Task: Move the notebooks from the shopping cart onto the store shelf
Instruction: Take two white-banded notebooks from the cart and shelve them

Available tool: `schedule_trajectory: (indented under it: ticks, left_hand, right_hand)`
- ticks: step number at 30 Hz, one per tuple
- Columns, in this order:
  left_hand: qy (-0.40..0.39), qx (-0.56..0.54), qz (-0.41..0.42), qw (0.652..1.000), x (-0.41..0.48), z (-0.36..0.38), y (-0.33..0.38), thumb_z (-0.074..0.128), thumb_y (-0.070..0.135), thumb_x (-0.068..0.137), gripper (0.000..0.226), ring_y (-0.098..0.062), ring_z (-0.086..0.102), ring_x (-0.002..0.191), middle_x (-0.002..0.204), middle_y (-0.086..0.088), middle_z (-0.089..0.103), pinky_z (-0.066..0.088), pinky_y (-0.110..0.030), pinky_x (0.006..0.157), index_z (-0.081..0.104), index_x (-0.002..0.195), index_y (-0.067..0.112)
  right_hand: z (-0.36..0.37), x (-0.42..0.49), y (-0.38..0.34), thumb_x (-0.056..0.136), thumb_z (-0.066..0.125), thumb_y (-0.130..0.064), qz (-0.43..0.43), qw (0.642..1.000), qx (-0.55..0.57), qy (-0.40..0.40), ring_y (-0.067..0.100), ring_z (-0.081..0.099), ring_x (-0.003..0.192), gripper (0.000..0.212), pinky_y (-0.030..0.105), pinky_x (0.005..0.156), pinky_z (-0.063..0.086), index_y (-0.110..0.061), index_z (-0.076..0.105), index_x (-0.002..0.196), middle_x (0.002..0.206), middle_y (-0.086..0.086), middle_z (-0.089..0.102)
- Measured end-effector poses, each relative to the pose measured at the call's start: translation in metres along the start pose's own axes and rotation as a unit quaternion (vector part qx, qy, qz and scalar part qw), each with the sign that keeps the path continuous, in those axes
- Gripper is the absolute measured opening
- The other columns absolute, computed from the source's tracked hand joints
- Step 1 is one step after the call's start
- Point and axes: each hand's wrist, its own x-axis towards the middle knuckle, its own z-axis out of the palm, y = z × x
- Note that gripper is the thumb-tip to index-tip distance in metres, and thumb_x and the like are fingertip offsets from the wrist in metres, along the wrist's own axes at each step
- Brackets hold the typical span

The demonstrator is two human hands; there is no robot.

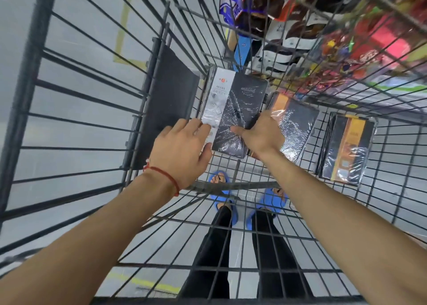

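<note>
— Where is the diary notebook (238, 106)?

— Inside the shopping cart (32, 73), toward its far end. It is black with a white band down its left side, shrink-wrapped, with both hands at its near end.

— How does the left hand (182, 149) sit on it?

— Its fingers (196, 125) lie on top of the white band at the near left corner, and the thumb is tucked against the near edge. Fingers and thumb are clamped on that corner.

— And the right hand (261, 133)?

— The thumb is laid flat across the black cover, pointing left. The other fingers curl out of sight round the right edge, so it grips that side. The notebook lies between the two hands.

— Is it off the cart floor?

— I cannot tell; it looks tilted, far end higher.

— Any others?

— A second notebook (293, 124) with an orange band lies just right of the right hand, partly under the wrist. A third notebook (349, 149) lies further right, apart from both hands. Both are on the wire floor.

— What else?

— A red string (161, 173) circles the left wrist. Snack packets (346, 27) fill the store shelf beyond the cart, upper right. Blue slippers (221, 182) show through the wire.
</note>
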Motion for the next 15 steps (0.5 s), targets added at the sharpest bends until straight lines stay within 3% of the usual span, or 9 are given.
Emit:
schedule_trajectory:
  ticks: [6, 10, 15]
  left_hand:
    - [-0.009, -0.012, -0.011, 1.000, -0.002, 0.002, -0.003, 0.047, 0.037, 0.091, 0.031, -0.025, 0.056, 0.097, 0.108, 0.001, 0.060, 0.051, -0.042, 0.076, 0.058, 0.116, 0.020]
    - [-0.023, -0.032, -0.029, 0.999, -0.004, 0.004, -0.005, 0.049, 0.036, 0.092, 0.030, -0.024, 0.056, 0.099, 0.108, 0.001, 0.059, 0.051, -0.042, 0.076, 0.057, 0.116, 0.021]
    - [-0.044, -0.063, -0.043, 0.996, -0.004, 0.004, -0.001, 0.049, 0.035, 0.094, 0.030, -0.023, 0.054, 0.101, 0.112, 0.002, 0.057, 0.050, -0.039, 0.072, 0.055, 0.119, 0.022]
  right_hand:
    - [0.001, 0.001, 0.005, 0.071, 0.080, -0.062, 0.009, 0.999, 0.031, 0.006, 0.021, 0.056, 0.079, 0.072, 0.031, 0.063, 0.039, -0.012, 0.050, 0.112, 0.094, -0.001, 0.063]
    - [-0.003, -0.001, 0.011, 0.078, 0.083, -0.043, 0.018, 0.992, 0.123, -0.006, 0.011, 0.056, 0.070, 0.062, 0.029, 0.064, 0.041, -0.010, 0.047, 0.115, 0.088, -0.006, 0.058]
    - [-0.017, -0.011, 0.028, 0.086, 0.078, -0.027, 0.028, 0.971, 0.228, -0.060, 0.017, 0.066, 0.088, 0.029, 0.030, 0.077, 0.050, -0.019, 0.057, 0.104, 0.092, -0.007, 0.066]
